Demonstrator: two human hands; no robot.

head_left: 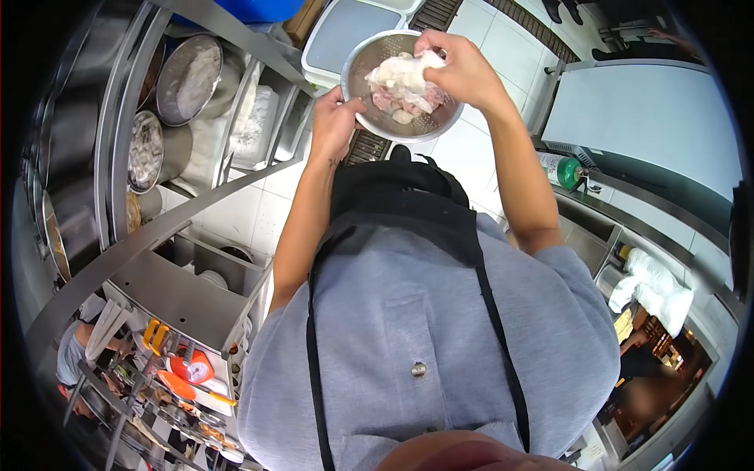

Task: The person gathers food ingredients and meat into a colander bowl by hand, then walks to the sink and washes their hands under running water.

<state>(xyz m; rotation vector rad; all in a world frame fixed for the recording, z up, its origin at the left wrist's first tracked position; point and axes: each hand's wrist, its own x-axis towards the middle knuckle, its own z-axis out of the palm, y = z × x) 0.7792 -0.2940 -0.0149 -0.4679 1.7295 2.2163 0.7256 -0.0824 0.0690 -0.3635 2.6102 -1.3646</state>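
A round perforated metal bowl (364,66) is held out over the floor, tilted a little. My left hand (338,122) grips its left rim, thumb on the inner side. Inside lie pale, pinkish pieces (403,108) that look like raw meat. My right hand (458,69) is closed on a whitish piece (400,72) at the upper right of the bowl, over the other pieces.
Metal shelving at left holds a bowl of pale food (195,82) and another bowl (145,151). A grey-lidded container (345,35) stands beyond the held bowl. At right are a pale metal surface (644,125) and a green cylinder (567,171). People appear at the lower edges.
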